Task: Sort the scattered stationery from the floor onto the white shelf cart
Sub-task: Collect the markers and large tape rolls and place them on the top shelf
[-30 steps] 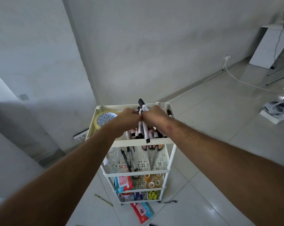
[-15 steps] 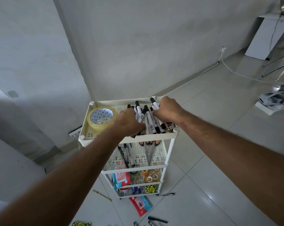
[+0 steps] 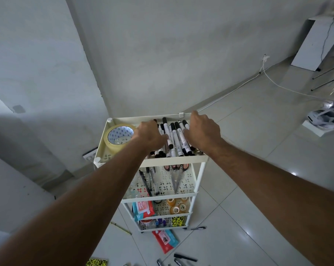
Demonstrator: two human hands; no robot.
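Where the white wall meets the pale tiled floor (image 3: 258, 169), a tall white plastic shelf cart with perforated tiers (image 3: 170, 159) stands with both arms reaching over its top tray. On that top tier a wide roll of tan packing tape (image 3: 118, 135) lies flat at the left end, and a bundle of white-barrelled markers with black caps (image 3: 174, 138) lies side by side across the middle and right. The left hand (image 3: 149, 136) rests on the markers at the bundle's left edge, fingers bent down over them; whether it actually grips any cannot be told. The right hand (image 3: 203, 131) sits at the bundle's right edge with its fingers loosely spread and curved, touching the markers, holding nothing that can be seen.

The second tier carries several dark ballpoint pens (image 3: 149, 181) on the left and scissors with pinkish-and-black handles (image 3: 176, 175) on the right. The third tier holds a red-and-teal wipes packet (image 3: 143, 208) and small rolls of clear tape (image 3: 176, 206). The bottom tier contains a yellow-and-black patterned block (image 3: 178, 221) and some small items too crowded to identify.

On the floor lie another red-and-teal packet (image 3: 165, 240) just in front of the cart, a black pen (image 3: 197, 228) beside the cart's right foot, a yellow pencil (image 3: 122, 228) to the left, more black pens (image 3: 184, 258) nearer the camera, and a second yellow-and-black block (image 3: 96, 262) at the bottom edge.
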